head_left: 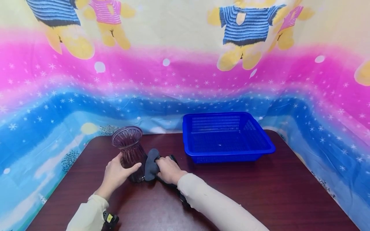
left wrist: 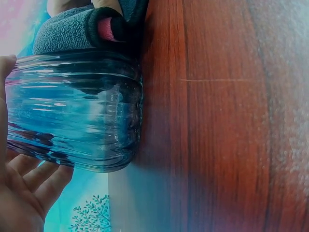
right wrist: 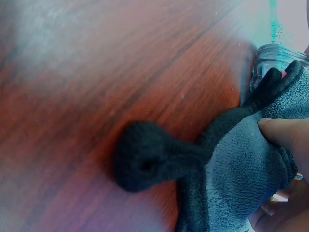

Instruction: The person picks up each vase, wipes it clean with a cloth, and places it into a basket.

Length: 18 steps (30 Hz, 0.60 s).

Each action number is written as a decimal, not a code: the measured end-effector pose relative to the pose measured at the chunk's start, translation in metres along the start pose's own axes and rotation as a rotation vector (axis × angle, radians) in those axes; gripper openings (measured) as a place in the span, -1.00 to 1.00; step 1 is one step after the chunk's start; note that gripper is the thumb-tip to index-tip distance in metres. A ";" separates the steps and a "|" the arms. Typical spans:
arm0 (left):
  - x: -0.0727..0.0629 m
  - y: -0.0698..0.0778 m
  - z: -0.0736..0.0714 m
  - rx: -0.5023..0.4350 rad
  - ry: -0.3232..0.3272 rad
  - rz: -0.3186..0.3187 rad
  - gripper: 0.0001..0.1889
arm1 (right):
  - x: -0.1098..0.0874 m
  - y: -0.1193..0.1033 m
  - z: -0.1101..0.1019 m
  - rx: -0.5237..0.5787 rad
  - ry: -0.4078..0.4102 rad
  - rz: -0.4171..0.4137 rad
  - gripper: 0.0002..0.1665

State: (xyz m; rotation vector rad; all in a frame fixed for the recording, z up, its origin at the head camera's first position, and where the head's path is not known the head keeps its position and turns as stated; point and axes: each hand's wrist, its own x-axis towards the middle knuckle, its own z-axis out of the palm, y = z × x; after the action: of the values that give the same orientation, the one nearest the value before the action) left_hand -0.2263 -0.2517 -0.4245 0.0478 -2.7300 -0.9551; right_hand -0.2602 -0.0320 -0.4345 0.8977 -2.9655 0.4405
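A ribbed, purple-tinted glass vase point(head_left: 131, 150) with a flared rim stands slightly tilted on the left part of the table. My left hand point(head_left: 117, 173) grips it from the left, thumb across the near side and fingers behind, as the left wrist view also shows. In my right hand point(head_left: 169, 170) is a grey cloth point(head_left: 151, 165) with dark edging, pinched and bunched, pressed against the vase's right side. The right wrist view shows the grey cloth point(right wrist: 241, 169) with a black rolled edge hanging to the table, and part of the vase point(right wrist: 275, 58) behind it.
A blue plastic basket point(head_left: 228, 157) with perforated walls stands at the back right of the dark red-brown wooden table point(head_left: 260, 192). A printed curtain point(head_left: 173, 77) with bears and snowflakes hangs around the table's back and sides.
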 end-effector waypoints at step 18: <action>0.000 0.001 0.001 -0.006 0.003 0.015 -0.23 | 0.003 -0.002 -0.011 0.074 -0.005 0.003 -0.68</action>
State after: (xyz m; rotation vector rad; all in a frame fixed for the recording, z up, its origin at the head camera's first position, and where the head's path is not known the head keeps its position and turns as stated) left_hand -0.2266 -0.2506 -0.4247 0.0282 -2.7214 -0.9578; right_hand -0.2619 -0.0323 -0.4235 0.9017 -2.9734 0.5522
